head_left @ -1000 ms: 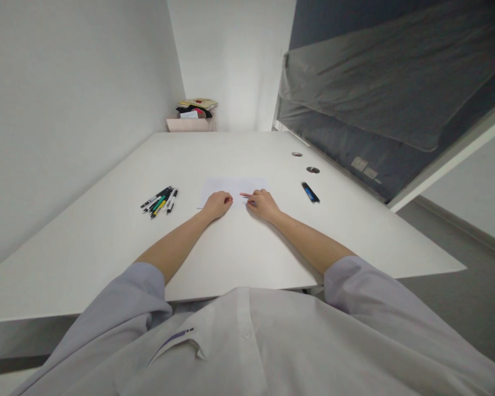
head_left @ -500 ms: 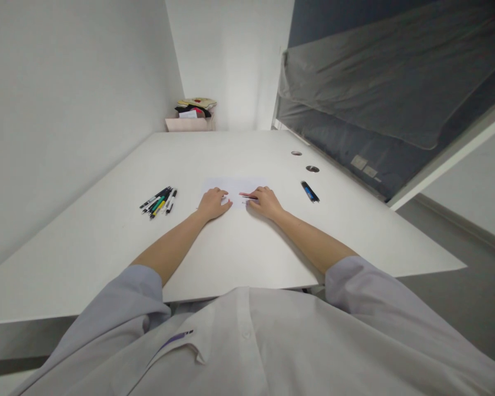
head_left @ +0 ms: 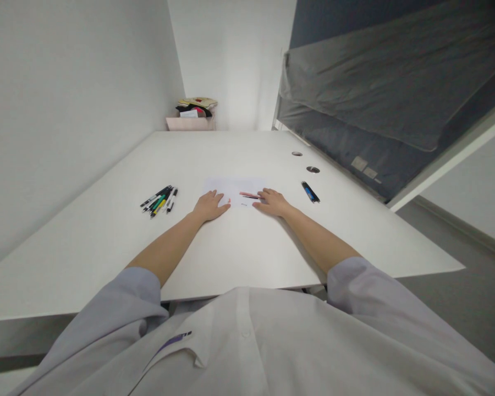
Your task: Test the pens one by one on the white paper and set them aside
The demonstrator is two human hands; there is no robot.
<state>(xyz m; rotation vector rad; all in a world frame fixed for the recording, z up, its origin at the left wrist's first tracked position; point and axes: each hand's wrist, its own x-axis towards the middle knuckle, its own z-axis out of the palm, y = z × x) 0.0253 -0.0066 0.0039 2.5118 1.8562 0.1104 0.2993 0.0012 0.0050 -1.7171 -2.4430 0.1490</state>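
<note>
A white sheet of paper lies on the white table in front of me. On its left side rests my left hand, fingers spread, beside a small red piece. My right hand lies on the right side with fingers apart. Its fingertips reach the right ends of a slim red stick-like part and a thin dark one, which look like pen parts. Between the hands is a tiny dark-and-white piece, too small to name.
Several pens lie in a pile to the left. Blue-and-black pens lie to the right, near two round table holes. A pink box stands at the far end, and a dark covered panel runs along the right.
My hands have moved apart, the left one leftward and the right one rightward. More of the red and dark parts and the small pieces now shows between them.
</note>
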